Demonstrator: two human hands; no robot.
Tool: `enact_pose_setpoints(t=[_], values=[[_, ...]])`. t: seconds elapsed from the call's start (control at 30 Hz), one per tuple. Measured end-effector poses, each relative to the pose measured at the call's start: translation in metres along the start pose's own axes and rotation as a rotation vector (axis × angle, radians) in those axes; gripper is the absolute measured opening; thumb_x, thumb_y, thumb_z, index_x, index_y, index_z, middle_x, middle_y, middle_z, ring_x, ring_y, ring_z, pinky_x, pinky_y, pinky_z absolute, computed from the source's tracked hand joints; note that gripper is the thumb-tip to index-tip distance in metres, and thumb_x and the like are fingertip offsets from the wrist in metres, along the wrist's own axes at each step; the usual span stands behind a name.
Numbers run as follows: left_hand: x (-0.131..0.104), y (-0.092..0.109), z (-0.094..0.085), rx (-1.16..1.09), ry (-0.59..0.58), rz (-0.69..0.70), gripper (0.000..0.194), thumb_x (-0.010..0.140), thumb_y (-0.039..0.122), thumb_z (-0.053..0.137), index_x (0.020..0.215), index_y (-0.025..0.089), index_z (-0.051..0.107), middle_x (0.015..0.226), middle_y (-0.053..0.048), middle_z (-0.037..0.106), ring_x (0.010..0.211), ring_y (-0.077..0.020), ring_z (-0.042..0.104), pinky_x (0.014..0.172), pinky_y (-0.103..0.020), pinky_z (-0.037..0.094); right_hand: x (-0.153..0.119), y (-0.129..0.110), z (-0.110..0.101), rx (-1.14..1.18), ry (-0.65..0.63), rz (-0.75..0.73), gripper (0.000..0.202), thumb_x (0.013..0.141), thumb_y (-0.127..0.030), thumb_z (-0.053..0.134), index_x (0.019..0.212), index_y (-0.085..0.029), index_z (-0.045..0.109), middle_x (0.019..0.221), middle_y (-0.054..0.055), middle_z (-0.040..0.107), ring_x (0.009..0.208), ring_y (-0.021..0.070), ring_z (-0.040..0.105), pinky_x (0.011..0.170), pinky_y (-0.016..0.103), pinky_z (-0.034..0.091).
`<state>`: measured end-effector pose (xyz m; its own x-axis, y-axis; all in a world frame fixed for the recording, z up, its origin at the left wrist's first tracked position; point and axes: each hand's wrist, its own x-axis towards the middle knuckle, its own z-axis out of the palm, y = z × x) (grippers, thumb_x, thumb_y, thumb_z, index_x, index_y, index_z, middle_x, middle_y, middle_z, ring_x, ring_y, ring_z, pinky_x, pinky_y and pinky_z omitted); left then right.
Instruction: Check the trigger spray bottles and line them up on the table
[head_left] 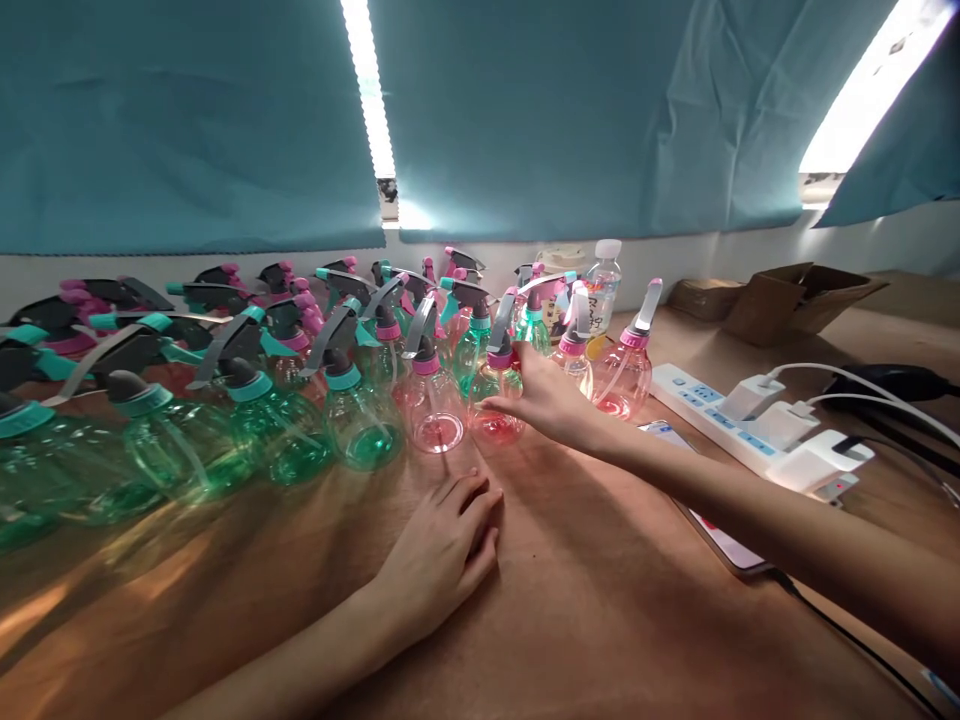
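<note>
Many clear spray bottles with grey-and-coloured trigger heads stand in rows across the wooden table. My right hand [551,395] is wrapped around a pink spray bottle [496,425] in the front row, its thumb across the near side and its other fingers partly hidden behind. Directly left stands another pink spray bottle [437,420], upright, and beyond it a green spray bottle [364,435]. My left hand [450,540] rests on the tabletop in front of these bottles, fingers loosely bent and a little apart, holding nothing.
A white power strip [712,425] with plugged-in chargers lies at the right, beside a phone [724,545] under my right forearm. Farther back are an open cardboard box [795,300] and a white-capped bottle [604,280]. Blue curtains [525,120] hang behind the table.
</note>
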<state>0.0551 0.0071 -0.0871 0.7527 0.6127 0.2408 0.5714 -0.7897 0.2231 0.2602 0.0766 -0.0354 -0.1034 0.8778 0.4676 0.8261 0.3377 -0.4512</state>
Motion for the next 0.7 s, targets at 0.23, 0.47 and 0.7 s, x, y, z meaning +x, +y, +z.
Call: enact_pose_setpoints(t=[0.23, 0.47, 0.7], values=[[0.000, 0.000, 0.000, 0.001, 0.007, 0.000, 0.032, 0.090, 0.020, 0.047, 0.121, 0.016, 0.058, 0.127, -0.014, 0.060, 0.118, -0.0293, 0.055, 0.100, -0.050, 0.048, -0.009, 0.002, -0.001, 0.046, -0.019, -0.045, 0.067, 0.078, -0.037, 0.074, 0.133, -0.017, 0.044, 0.124, 0.019, 0.059, 0.118, 0.0375, 0.055, 0.095, 0.054, 0.047], [0.002, 0.001, -0.001, 0.002, -0.013, -0.002, 0.032, 0.091, 0.019, 0.048, 0.121, 0.015, 0.057, 0.127, -0.014, 0.059, 0.118, -0.0289, 0.055, 0.100, -0.048, 0.048, -0.053, 0.003, -0.037, 0.075, 0.099, -0.053, 0.045, 0.090, -0.035, 0.056, 0.131, -0.018, 0.053, 0.124, 0.015, 0.063, 0.106, 0.0302, 0.064, 0.085, 0.046, 0.053], [0.004, 0.001, -0.002, -0.047, 0.033, 0.000, 0.027, 0.090, 0.015, 0.048, 0.115, 0.018, 0.058, 0.122, -0.011, 0.061, 0.112, -0.0266, 0.059, 0.095, -0.046, 0.052, -0.056, 0.041, -0.069, -0.134, 0.143, 0.204, 0.030, 0.086, -0.044, 0.059, 0.099, -0.019, 0.069, 0.089, 0.008, 0.074, 0.075, 0.0258, 0.068, 0.066, 0.038, 0.051]])
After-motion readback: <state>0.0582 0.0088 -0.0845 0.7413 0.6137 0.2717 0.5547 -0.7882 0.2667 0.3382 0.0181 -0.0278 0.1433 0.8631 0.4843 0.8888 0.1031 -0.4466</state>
